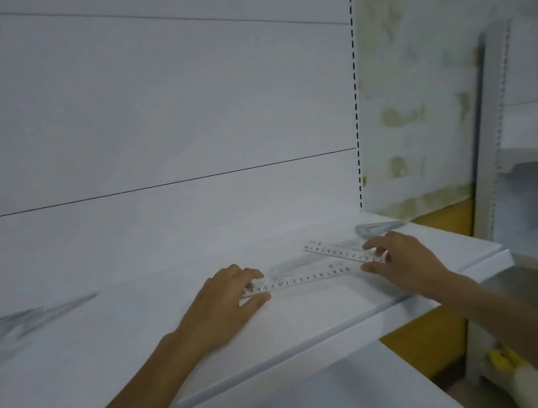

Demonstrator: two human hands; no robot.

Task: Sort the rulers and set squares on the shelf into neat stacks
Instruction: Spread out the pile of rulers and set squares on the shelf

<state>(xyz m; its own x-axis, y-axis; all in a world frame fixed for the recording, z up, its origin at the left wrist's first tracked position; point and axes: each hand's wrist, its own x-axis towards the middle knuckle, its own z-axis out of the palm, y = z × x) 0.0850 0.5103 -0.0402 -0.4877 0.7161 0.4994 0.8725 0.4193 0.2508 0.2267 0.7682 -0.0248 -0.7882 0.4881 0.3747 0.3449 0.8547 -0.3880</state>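
Observation:
Two clear plastic rulers with black numbers lie on the white shelf. The nearer ruler runs left to right; my left hand pinches its left end between thumb and fingers. The farther ruler lies at an angle behind it; my right hand pinches its right end, and its thumb is near the right end of the nearer ruler. A clear set square lies at the shelf's back right corner. More clear set squares lie blurred at the far left.
The shelf's white back panel rises right behind the rulers. Its right edge ends just beyond my right hand. A lower shelf board lies below. Another white shelf unit stands to the right.

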